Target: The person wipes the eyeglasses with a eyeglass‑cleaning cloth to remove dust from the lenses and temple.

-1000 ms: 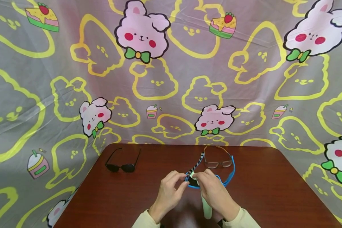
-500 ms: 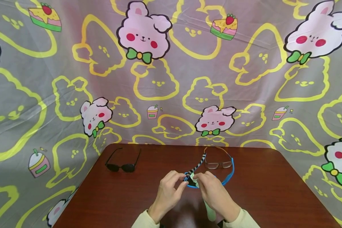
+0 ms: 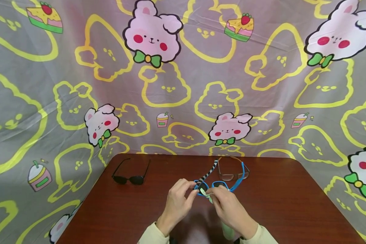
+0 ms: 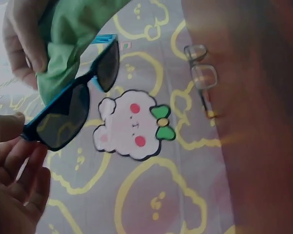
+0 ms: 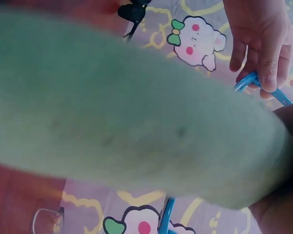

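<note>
Here, blue-framed, dark-lensed sunglasses (image 4: 78,105) hang above the reddish-brown wooden table (image 3: 109,210): the left hand (image 3: 177,200) pinches one outer corner, the right hand (image 3: 233,206) grips pale green cloth (image 4: 63,68) against them. Black sunglasses (image 3: 136,180) lie toward the table's far left corner, clear-lensed eyeglasses (image 3: 227,177) by its far edge.

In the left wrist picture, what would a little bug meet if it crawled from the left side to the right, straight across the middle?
Your bug would meet: left hand → blue-framed sunglasses → printed bunny → clear-lens glasses → dark red table.
</note>
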### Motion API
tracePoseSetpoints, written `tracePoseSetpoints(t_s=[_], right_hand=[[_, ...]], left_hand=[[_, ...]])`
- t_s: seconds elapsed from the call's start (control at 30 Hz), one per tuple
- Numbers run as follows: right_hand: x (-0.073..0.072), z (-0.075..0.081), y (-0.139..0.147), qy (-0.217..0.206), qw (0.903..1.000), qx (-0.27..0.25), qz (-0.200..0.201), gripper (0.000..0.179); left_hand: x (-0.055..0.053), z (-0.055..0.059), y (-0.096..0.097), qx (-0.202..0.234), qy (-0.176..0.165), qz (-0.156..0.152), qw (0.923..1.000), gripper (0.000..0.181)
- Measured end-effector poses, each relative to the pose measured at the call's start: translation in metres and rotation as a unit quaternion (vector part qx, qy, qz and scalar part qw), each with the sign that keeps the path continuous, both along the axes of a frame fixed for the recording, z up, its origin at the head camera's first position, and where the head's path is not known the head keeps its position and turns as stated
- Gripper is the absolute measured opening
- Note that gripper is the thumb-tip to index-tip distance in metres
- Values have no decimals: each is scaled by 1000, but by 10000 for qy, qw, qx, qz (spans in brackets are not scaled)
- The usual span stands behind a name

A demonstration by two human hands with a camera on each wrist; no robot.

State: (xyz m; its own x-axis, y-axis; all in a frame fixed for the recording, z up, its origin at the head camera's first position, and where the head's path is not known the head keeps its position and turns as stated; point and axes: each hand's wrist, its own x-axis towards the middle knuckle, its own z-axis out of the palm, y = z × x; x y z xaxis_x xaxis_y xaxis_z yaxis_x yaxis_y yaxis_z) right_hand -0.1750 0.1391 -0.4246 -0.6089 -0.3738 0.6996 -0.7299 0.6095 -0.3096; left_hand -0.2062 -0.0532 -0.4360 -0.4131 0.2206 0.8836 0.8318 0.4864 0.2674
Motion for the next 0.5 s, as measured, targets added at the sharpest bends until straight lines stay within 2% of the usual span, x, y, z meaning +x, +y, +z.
tracePoseSetpoints(t_s=[0.13, 0.23, 0.37, 0.5], right_hand=[[1, -2, 1, 16, 9987, -187, 467, 29], [0, -1, 2, 213, 9963, -293, 784, 28], [-5, 1, 1, 845, 9888, -570, 1089, 17], [-9, 5, -2, 1548, 9760, -890, 1244, 21]], left_hand=[[-1, 9, -7, -283, -226, 293, 9989, 17], [-1, 18, -12, -524, -295, 463, 9971, 17], [-1, 26, -17, -780, -244, 556, 9951, 15], [1, 29, -18, -942, -320, 588, 9933, 12]])
